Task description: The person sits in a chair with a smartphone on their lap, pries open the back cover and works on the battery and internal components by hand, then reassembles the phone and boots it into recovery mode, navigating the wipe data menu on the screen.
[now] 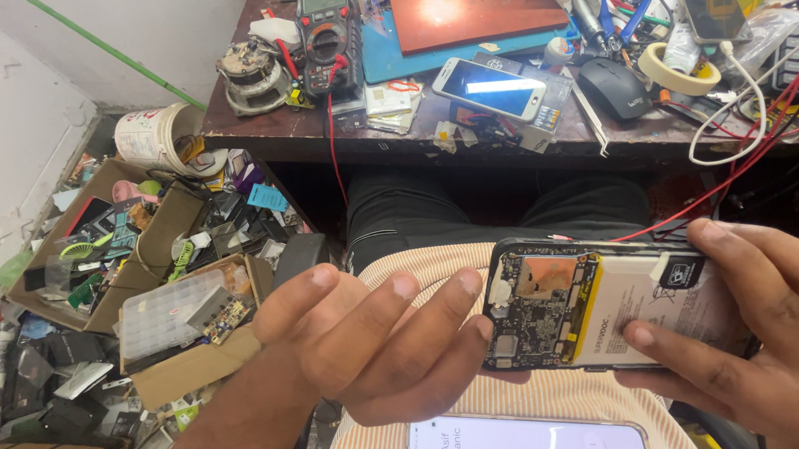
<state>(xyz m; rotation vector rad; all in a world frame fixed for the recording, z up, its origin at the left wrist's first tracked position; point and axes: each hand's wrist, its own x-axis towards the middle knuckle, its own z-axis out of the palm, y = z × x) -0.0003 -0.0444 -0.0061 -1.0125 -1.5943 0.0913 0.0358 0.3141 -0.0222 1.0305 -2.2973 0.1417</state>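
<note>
We see the opened phone [597,304] over the lap, right hand [757,327] clamped on its white-labelled battery end, left hand [377,340] fingertips touching the board end; lower phone [522,440] cut off by frame edge

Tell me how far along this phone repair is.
Done: the opened phone has its back off, with circuit board and battery bare. In hand: the right hand holds it and the left hand touches its end. Left: it remains uncovered.
</note>
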